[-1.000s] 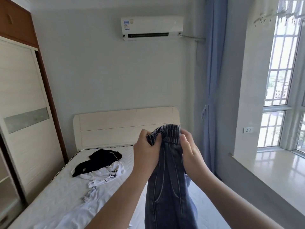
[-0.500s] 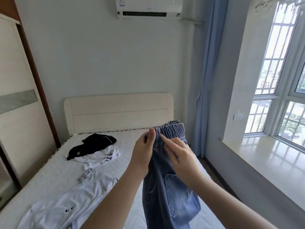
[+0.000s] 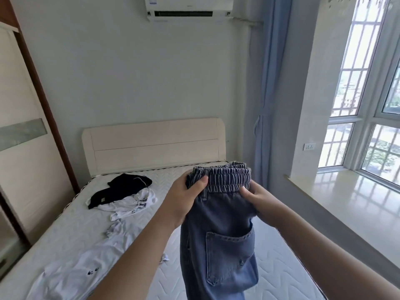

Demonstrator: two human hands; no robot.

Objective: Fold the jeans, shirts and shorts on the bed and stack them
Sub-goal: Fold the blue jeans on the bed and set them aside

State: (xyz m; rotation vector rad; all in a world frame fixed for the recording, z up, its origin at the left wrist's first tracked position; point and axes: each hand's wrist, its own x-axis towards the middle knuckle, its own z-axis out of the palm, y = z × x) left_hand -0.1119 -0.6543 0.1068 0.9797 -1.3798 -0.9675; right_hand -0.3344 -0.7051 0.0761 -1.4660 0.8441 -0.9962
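We held the jeans [image 3: 218, 224] up in the air over the bed [image 3: 281, 267], both hands at the elastic waistband. Our left hand [image 3: 184, 200] gripped the bunched left end of the band, thumb pressed across the front and the other fingers curled behind the cloth; our right hand [image 3: 257, 200] pinched the fabric just under the band's right end, its fingers mostly hidden behind the denim. Below the fingers the legs hung down doubled together, a back pocket facing us, the lower ends running out of view. Well to the left of our fingers, on the mattress, lay a black garment [image 3: 125, 187] partly on top of a printed white shirt [image 3: 132, 204], and nearer us another white shirt [image 3: 71, 273] lay spread and rumpled — none of it folded yet. We judged this to be the early step of squaring up the jeans, leg on leg. The next move would call for lowering them flat onto the bare stretch of bed beneath our fingers and smoothing them before folding the legs up.
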